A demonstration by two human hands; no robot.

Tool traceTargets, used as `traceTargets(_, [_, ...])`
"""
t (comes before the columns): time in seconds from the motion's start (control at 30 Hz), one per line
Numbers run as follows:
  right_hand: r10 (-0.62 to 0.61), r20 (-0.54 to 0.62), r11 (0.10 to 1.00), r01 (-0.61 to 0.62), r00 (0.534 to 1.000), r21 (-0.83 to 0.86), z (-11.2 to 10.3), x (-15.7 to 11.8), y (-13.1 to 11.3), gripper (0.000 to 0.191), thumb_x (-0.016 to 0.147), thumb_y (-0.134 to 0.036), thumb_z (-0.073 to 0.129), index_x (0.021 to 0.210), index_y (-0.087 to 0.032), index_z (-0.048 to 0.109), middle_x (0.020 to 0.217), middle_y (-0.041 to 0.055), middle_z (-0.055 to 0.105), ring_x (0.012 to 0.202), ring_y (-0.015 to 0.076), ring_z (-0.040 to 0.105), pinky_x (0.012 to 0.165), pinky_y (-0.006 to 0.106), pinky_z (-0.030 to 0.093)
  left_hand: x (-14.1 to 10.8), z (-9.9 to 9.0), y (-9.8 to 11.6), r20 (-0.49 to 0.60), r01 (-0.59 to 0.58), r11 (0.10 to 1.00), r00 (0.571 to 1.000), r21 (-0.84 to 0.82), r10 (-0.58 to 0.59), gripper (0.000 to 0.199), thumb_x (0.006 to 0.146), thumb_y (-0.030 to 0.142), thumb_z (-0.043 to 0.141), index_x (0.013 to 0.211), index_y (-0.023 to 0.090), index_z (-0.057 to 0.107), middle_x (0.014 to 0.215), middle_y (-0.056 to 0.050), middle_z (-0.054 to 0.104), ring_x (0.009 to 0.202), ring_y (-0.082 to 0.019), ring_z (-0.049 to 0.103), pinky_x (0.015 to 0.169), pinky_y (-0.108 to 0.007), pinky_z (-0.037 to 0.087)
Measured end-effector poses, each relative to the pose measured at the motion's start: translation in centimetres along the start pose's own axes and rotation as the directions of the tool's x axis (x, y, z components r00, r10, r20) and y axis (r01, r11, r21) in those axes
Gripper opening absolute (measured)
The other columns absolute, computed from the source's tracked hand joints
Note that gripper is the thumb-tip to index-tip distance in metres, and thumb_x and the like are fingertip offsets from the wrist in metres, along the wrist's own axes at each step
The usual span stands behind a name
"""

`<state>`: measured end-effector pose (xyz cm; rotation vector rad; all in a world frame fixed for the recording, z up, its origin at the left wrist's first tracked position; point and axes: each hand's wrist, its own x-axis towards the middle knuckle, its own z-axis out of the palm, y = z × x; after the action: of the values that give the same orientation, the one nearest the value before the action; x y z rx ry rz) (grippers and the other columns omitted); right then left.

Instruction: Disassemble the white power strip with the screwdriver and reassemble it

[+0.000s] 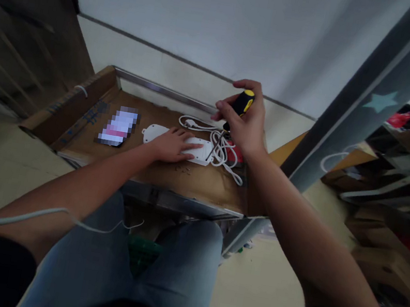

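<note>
A white power strip [202, 152] lies on the cardboard-covered surface, its coiled white cord [222, 151] bunched at the right end. My left hand [173, 145] rests flat across the strip with fingers spread. In my right hand [247, 121] is a screwdriver [241, 103] with a black and yellow handle. Its shaft slants down to the right end of the strip; whether the tip sits in a screw is too small to tell. Several small screws [183, 170] lie on the cardboard just in front of the strip. A red object [235, 153] shows partly behind the cord.
A phone with a blurred screen [118, 127] lies left on the cardboard [85, 141]. Raised cardboard walls edge the surface, with a white wall [211, 23] behind it. A grey metal post [341, 92] rises at the right, cardboard boxes [393, 274] beyond. A pale cable [41, 211] crosses near my left forearm.
</note>
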<state>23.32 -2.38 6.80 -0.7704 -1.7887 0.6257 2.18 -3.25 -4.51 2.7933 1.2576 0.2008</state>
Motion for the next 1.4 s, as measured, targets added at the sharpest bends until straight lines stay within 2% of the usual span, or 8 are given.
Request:
traceTargets(0.23, [-0.076,-0.161,0.984,0.099,0.984,0.145,-0.2,-1.8,1.2,0.041,0.104,-0.065,0.044,0.131,-0.035,0.047,0.086,-0.0031,0.061,0.052,0.0084,0.053,0.049,0.024,0.038,0.0,0.3,0.2,0.019,0.017,1.000,1.000,0.011,-0.017,0.060,0.106,0.065,0.035,0.163,0.047,0.039,0.169,-0.004,0.042,0.151,-0.039,0.040,0.122,-0.057,0.029])
traceTargets(0.43, [-0.073,-0.235,0.955,0.136,0.969,0.264,-0.9,-2.1,0.1,0.026,0.096,-0.045,0.070,0.112,-0.032,0.054,0.106,-0.0014,0.059,0.078,0.0133,0.072,0.071,0.029,0.057,-0.1,0.0,0.4,0.032,0.033,0.999,0.999,-0.007,-0.033,0.061,0.106,0.067,0.032,0.163,0.048,0.037,0.169,-0.003,0.041,0.151,-0.038,0.039,0.123,-0.058,0.029])
traceTargets(0.6, [0.005,-0.143,0.921,0.051,0.990,0.386,0.0,-1.2,-0.7,0.044,0.088,-0.043,0.079,0.101,-0.031,0.039,0.096,-0.0056,0.062,0.058,0.0101,0.056,0.053,0.026,0.050,-0.2,-0.1,0.5,0.021,0.029,1.000,0.999,-0.009,-0.029,0.062,0.106,0.069,0.031,0.163,0.048,0.038,0.168,-0.006,0.041,0.151,-0.039,0.040,0.121,-0.059,0.030])
traceTargets(0.77, [-0.051,0.041,0.936,0.033,0.998,0.349,0.4,-1.4,-1.2,0.033,0.102,-0.059,0.050,0.122,-0.033,0.055,0.096,-0.0016,0.062,0.058,0.0106,0.051,0.057,0.027,0.049,-0.2,-0.3,0.6,0.022,0.040,0.999,0.999,0.001,-0.040,0.061,0.105,0.069,0.032,0.163,0.049,0.038,0.168,-0.003,0.041,0.149,-0.039,0.042,0.121,-0.057,0.031])
traceTargets(1.0, [-0.056,-0.117,0.910,0.098,0.992,0.403,0.7,-1.7,-0.9,0.040,0.088,-0.045,0.080,0.098,-0.028,0.045,0.098,-0.0051,0.063,0.061,0.0072,0.058,0.061,0.024,0.056,-0.3,-0.4,0.8,0.011,0.020,0.999,1.000,0.047,-0.020,0.061,0.106,0.066,0.034,0.164,0.045,0.038,0.167,-0.007,0.042,0.148,-0.039,0.043,0.119,-0.058,0.034])
traceTargets(1.17, [-0.068,-0.037,0.929,0.077,0.997,0.361,0.2,-1.8,0.4,0.036,0.101,-0.066,0.047,0.122,-0.039,0.057,0.099,-0.0010,0.064,0.060,0.0146,0.054,0.058,0.032,0.052,-0.3,-0.5,0.8,-0.001,-0.013,0.998,1.000,0.059,0.013,0.063,0.107,0.064,0.033,0.164,0.039,0.041,0.165,-0.014,0.044,0.144,-0.040,0.046,0.117,-0.059,0.036])
traceTargets(1.3, [-0.115,-0.112,0.899,0.151,0.987,0.412,0.2,-1.7,0.6,0.027,0.093,-0.047,0.073,0.108,-0.032,0.055,0.104,-0.0017,0.061,0.080,0.0147,0.069,0.071,0.032,0.060,-0.3,-0.4,0.7,-0.003,-0.016,0.997,1.000,0.070,0.016,0.063,0.107,0.066,0.032,0.164,0.041,0.040,0.165,-0.014,0.044,0.144,-0.040,0.046,0.115,-0.060,0.037])
traceTargets(1.4, [-0.095,-0.170,0.868,0.165,0.981,0.468,0.5,-1.7,0.6,0.049,0.082,-0.042,0.086,0.100,-0.031,0.042,0.097,-0.0066,0.063,0.062,0.0089,0.060,0.056,0.025,0.053,-0.3,-0.4,0.6,0.009,-0.021,0.997,1.000,0.075,0.021,0.064,0.107,0.067,0.030,0.165,0.041,0.038,0.166,-0.015,0.043,0.146,-0.040,0.045,0.116,-0.060,0.036])
